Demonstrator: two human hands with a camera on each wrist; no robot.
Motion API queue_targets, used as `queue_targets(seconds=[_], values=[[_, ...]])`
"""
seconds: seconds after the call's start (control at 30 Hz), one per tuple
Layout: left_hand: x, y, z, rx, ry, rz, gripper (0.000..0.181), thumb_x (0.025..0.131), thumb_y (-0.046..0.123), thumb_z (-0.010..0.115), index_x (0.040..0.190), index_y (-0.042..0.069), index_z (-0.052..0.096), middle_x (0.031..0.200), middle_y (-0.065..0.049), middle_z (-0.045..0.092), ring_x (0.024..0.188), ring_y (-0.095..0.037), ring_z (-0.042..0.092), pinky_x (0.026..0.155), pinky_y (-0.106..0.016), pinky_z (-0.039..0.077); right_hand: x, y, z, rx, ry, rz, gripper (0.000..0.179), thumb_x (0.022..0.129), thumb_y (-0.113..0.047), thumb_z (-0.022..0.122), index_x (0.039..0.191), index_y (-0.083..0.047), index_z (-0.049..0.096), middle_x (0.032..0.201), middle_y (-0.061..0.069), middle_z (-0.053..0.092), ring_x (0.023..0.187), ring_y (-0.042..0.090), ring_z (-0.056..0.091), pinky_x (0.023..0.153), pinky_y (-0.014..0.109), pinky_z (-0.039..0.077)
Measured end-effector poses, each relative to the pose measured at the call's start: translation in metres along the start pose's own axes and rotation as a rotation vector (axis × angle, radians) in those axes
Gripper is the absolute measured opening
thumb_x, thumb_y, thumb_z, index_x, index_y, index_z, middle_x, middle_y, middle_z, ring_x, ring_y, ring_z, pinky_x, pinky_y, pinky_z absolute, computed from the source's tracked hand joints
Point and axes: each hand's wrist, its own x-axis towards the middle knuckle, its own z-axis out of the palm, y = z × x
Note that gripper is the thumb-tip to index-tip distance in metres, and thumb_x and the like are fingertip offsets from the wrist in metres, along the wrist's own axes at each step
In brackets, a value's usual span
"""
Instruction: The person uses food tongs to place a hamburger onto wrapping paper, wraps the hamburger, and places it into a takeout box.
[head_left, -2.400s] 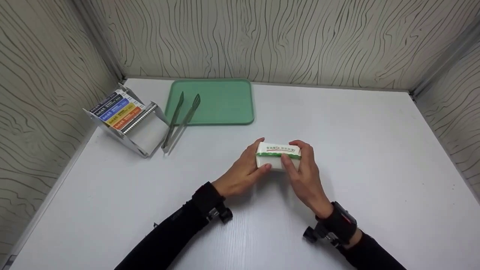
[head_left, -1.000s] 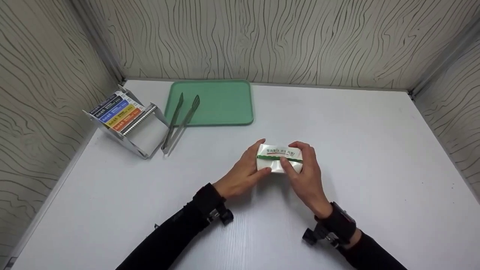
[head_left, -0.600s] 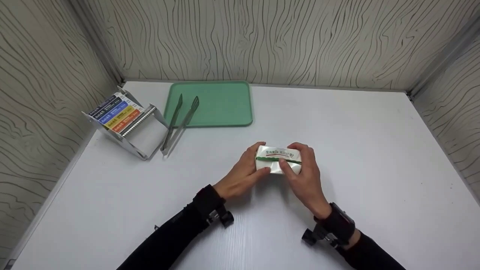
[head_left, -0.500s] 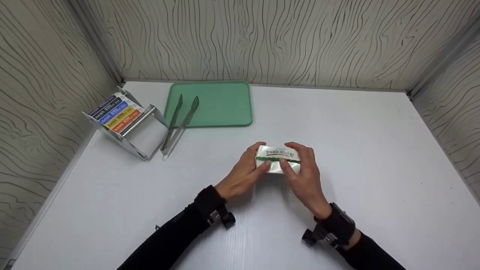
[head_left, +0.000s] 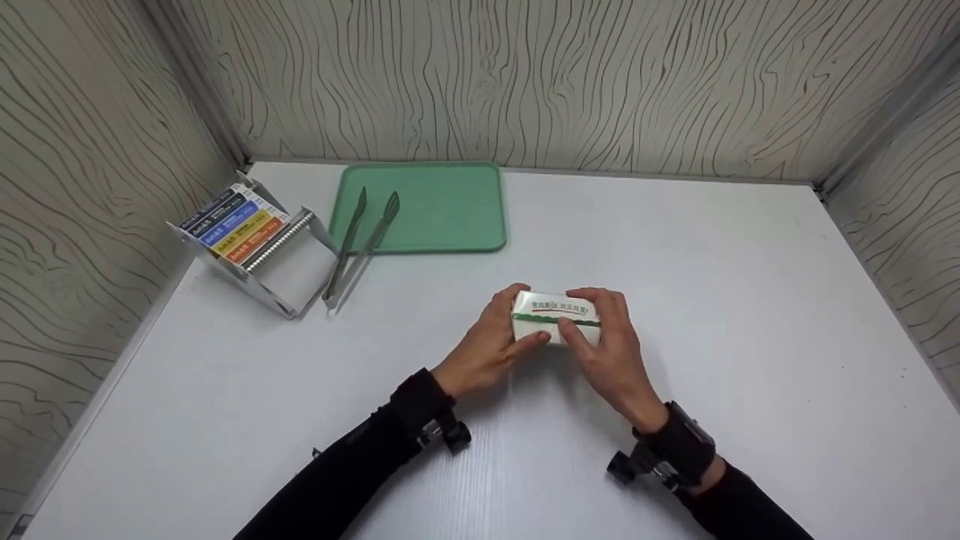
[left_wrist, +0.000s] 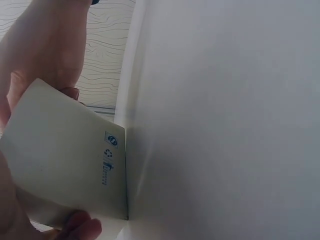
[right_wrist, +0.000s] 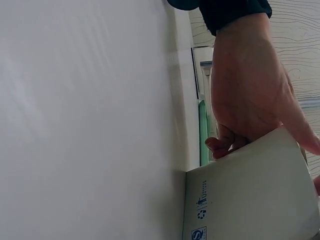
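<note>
A small white paper food box with a green wavy lid edge and printed characters sits between both hands near the middle of the table. My left hand grips its left side, thumb on the front. On the right side my right hand holds it, thumb pressing at the green edge and fingers over the back top. From the left wrist, the plain box face carries small blue marks, its edge down at the tabletop. The left hand also shows beyond the box in the right wrist view.
A green tray lies at the back left, with metal tongs resting across its front corner. Left of them stands a metal dispenser with coloured label strips. Patterned wall panels enclose the white table.
The box has tilted slightly, so more of its printed top shows. My left thumb has slid right along the front, and my right fingers have shifted a little left over the top.
</note>
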Motion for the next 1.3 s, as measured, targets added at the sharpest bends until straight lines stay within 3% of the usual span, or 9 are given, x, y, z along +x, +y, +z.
queue_targets(seconds=[0.13,0.27,0.43,0.53,0.63,0.8,0.97,1.13,1.3], values=[[0.0,-0.002,-0.002,0.105,-0.017,0.025,0.089,0.093,0.03,0.079,0.155,0.0,0.023,0.152,-0.016,0.04,0.138,-0.023,0.047,0.118,-0.039,0.04,0.0,0.0,-0.001,-0.012,-0.007,-0.032,0.04,0.098,-0.025,0.07,0.133,-0.009,0.058,0.13,0.013,0.051,0.113,0.024,0.055,0.096,0.043,0.041],[-0.002,-0.002,-0.005,0.147,0.011,0.026,0.08,0.096,0.028,0.076,0.153,0.004,0.026,0.15,-0.013,0.044,0.138,-0.022,0.049,0.116,-0.039,0.043,0.001,0.003,-0.003,-0.036,-0.041,-0.058,0.056,0.089,-0.031,0.082,0.135,-0.01,0.056,0.13,0.012,0.049,0.113,0.023,0.054,0.095,0.041,0.042],[-0.003,-0.004,-0.01,0.135,0.003,0.016,0.079,0.097,0.028,0.075,0.155,0.004,0.027,0.153,-0.014,0.045,0.142,-0.023,0.048,0.118,-0.039,0.041,0.003,0.007,-0.008,-0.096,-0.103,-0.106,0.08,0.071,-0.016,0.095,0.139,-0.01,0.053,0.13,0.012,0.047,0.118,0.024,0.052,0.101,0.043,0.043],[-0.004,-0.006,-0.013,0.123,-0.032,0.029,0.08,0.098,0.024,0.074,0.157,0.003,0.025,0.155,-0.015,0.044,0.143,-0.023,0.048,0.119,-0.039,0.041,0.004,0.009,-0.011,-0.118,-0.101,-0.139,0.075,0.072,-0.007,0.093,0.137,-0.01,0.055,0.127,0.013,0.049,0.119,0.025,0.053,0.102,0.044,0.045],[-0.004,-0.008,-0.016,0.102,-0.063,0.047,0.081,0.098,0.021,0.074,0.159,0.003,0.023,0.156,-0.014,0.044,0.143,-0.022,0.047,0.118,-0.037,0.041,0.005,0.011,-0.012,-0.129,-0.1,-0.156,0.069,0.075,-0.008,0.092,0.134,-0.01,0.057,0.125,0.013,0.05,0.119,0.025,0.055,0.102,0.046,0.046],[-0.005,-0.009,-0.019,0.058,-0.08,0.05,0.086,0.097,0.04,0.073,0.16,0.009,0.023,0.157,-0.009,0.045,0.146,-0.017,0.043,0.122,-0.038,0.036,0.008,0.016,-0.011,-0.133,-0.1,-0.191,0.068,0.074,-0.007,0.093,0.132,-0.01,0.058,0.125,0.014,0.05,0.132,0.032,0.055,0.109,0.051,0.046],[-0.006,-0.008,-0.021,0.033,-0.095,0.034,0.089,0.098,0.054,0.065,0.161,0.011,0.019,0.166,-0.012,0.033,0.156,-0.021,0.028,0.126,-0.042,0.03,0.011,0.022,-0.012,-0.126,-0.118,-0.217,0.071,0.073,-0.003,0.092,0.133,-0.011,0.057,0.128,0.014,0.049,0.143,0.037,0.049,0.115,0.053,0.042],[-0.008,-0.01,-0.023,0.019,-0.091,0.022,0.083,0.103,0.063,0.047,0.16,0.01,0.021,0.17,-0.021,0.022,0.159,-0.026,0.019,0.127,-0.046,0.026,0.011,0.022,-0.014,-0.101,-0.169,-0.21,0.06,0.086,-0.021,0.086,0.137,-0.015,0.055,0.132,0.011,0.048,0.147,0.035,0.045,0.111,0.054,0.043],[-0.007,-0.011,-0.024,-0.004,-0.076,0.02,0.078,0.107,0.064,0.032,0.159,0.007,0.025,0.17,-0.019,0.023,0.159,-0.027,0.02,0.128,-0.046,0.023,0.011,0.02,-0.015,-0.085,-0.163,-0.173,0.025,0.107,-0.027,0.054,0.128,-0.016,0.063,0.126,0.007,0.051,0.146,0.033,0.046,0.101,0.044,0.044]])
